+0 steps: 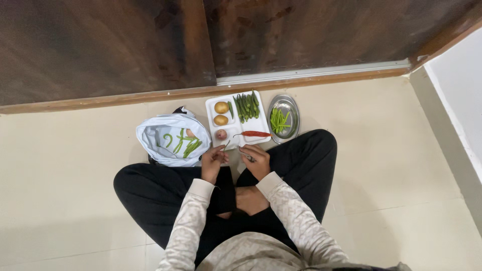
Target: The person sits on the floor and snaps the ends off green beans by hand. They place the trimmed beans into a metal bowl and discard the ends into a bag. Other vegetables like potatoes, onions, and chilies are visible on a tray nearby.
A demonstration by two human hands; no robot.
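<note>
A: What is the left hand [213, 159] doing?

B: It is pinching a thin green bean [226, 146] between the fingertips, just over the near edge of the white tray [261, 125]. The bean is sticking up toward the tray.

A: And the right hand [257, 159]?

B: It is gripping a small knife [247, 156], fingers curled round it, the blade lying close to the left hand. Both hands are hovering above the crossed legs in black trousers.

A: Any packages lying about?

B: One white bag [173, 139] is sitting open on the floor to the left of the tray, with green scraps and one pinkish round thing inside. Any print on it is too small to tell.

A: What is the tray carrying?

B: Two potatoes [221, 113], a small onion [221, 134], a row of okra [246, 106] and a red chilli [255, 134] are lying in its compartments. Just right of it, a steel plate [292, 108] is holding cut green beans [279, 121].
</note>
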